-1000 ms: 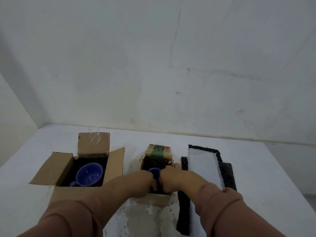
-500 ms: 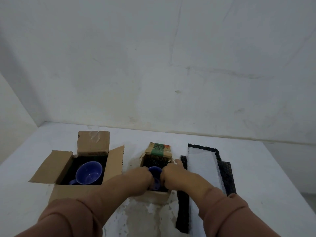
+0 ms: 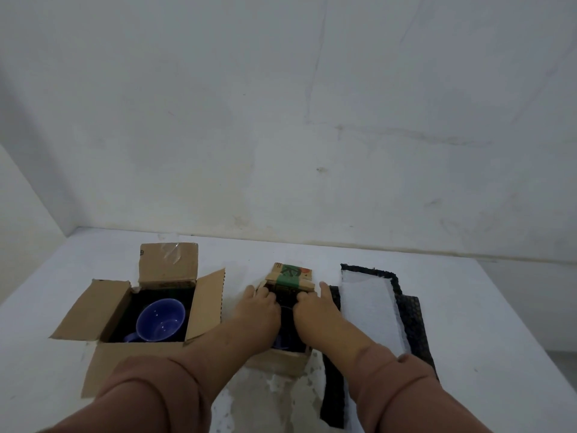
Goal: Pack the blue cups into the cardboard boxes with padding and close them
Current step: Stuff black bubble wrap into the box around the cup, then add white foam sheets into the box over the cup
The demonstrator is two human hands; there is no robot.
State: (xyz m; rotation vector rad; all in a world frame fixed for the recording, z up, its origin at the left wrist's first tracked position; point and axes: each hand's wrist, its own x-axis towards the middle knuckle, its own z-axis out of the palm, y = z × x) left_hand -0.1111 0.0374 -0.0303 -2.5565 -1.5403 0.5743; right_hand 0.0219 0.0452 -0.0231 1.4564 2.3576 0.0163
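A pale, scuffed wall [image 3: 281, 120] fills most of the view, and below it a white table [image 3: 499, 307] runs out toward the person. On the left of the table sits the large cardboard box [image 3: 131, 354], its flaps standing open; it is lined with dark padding, and a blue cup [image 3: 160, 320] lies tilted inside it with its mouth facing up and toward the person and its handle at the lower left. To the right lie long strips of padding [image 3: 368, 310], white sheet on top of dark mesh, flat on the table, just beside the small box.

Between these stands the small cardboard box [image 3: 281, 364], with a far flap carrying green tape and print [image 3: 288, 275]. Both forearms, in pinkish-brown sleeves, reach over this box from the near side. The left hand [image 3: 257, 307] rests palm down over the left part of the opening, fingers curled at the far rim, thumb out to the left. The right hand [image 3: 312, 307] mirrors it on the right part, fingers bent down at the far rim, thumb out toward the padding strips. The fingertips of both meet the dark lining just under the taped flap; whether they pinch it or only press on it I cannot tell. Between the wrists a small patch of a second blue cup [image 3: 278, 341] shows down inside the small box, mostly hidden by the hands.
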